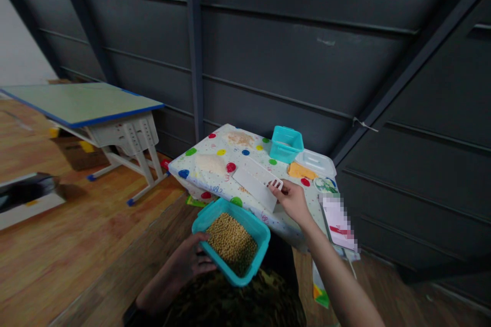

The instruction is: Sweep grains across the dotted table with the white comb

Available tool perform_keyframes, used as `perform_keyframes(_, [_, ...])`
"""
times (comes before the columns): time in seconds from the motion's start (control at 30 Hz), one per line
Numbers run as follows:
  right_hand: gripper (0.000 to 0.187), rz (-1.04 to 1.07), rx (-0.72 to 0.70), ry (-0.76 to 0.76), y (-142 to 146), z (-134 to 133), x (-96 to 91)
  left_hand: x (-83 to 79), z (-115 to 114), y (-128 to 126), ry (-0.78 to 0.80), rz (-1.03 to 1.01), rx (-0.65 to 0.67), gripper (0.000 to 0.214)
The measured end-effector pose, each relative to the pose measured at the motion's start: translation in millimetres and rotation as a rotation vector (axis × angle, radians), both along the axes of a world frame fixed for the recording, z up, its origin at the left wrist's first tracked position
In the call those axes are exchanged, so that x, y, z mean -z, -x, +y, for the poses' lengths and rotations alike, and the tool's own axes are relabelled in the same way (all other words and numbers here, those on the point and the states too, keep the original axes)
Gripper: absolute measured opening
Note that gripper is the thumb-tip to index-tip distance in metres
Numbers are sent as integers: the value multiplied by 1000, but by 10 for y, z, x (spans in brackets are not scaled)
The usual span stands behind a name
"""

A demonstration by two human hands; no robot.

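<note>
My left hand (191, 259) grips the near edge of a teal plastic tub (251, 227) filled with yellowish beans (232, 242), held below the near edge of a small table. My right hand (292, 199) reaches onto the table and pinches the handle end of a flat white scraper (256, 182) that lies on the spotted tablecloth (215, 145). On the cloth beyond the scraper lie a pale heap of grain (210, 163), a brownish heap (240, 138) and an orange heap (300, 170).
A second teal tub (286, 144) stands at the table's far edge with a clear lid (315, 161) beside it. Papers (337, 222) lie at the right end. A grey panelled wall is close behind. A school desk (82, 104) stands to the left on wooden floor.
</note>
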State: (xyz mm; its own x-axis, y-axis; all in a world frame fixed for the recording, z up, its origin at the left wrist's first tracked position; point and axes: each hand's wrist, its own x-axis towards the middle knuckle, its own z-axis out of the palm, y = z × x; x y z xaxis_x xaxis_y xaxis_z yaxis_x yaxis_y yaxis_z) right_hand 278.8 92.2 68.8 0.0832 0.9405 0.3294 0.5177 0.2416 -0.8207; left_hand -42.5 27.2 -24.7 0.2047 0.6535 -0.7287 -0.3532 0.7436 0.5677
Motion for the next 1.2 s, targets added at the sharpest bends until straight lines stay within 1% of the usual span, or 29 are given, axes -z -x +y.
perform_keyframes(0.13, [46,10,10,6,34,-66,10,120,20,21,-7,-16,-17,27])
perform_keyframes(0.23, [47,7,29,4,64,-115,18,108,13,44,-14,-33,2,32])
perform_keyframes(0.33, [49,7,46,4,84,-142,22,54,-1,55,-30,-51,20,30])
perform_keyframes(0.4, [49,14,52,3,90,-150,25,56,-2,53,-24,-41,17,27])
perform_keyframes(0.5, [49,25,55,1,99,-160,35,142,14,47,-18,-32,16,23])
perform_keyframes(0.63, [48,43,71,-10,119,-177,45,277,42,42,-18,-19,-4,22])
perform_keyframes(0.77, [43,67,95,-21,144,-184,41,283,55,25,-3,22,-22,17])
perform_keyframes(0.9, [41,52,82,-17,166,-175,40,282,58,25,-4,34,-40,15])
perform_keyframes(1.07, [44,42,66,2,176,-159,36,377,70,73,-18,-16,-36,18])
perform_keyframes(1.2, [46,41,14,27,156,-155,35,434,95,90,-6,14,-64,22])
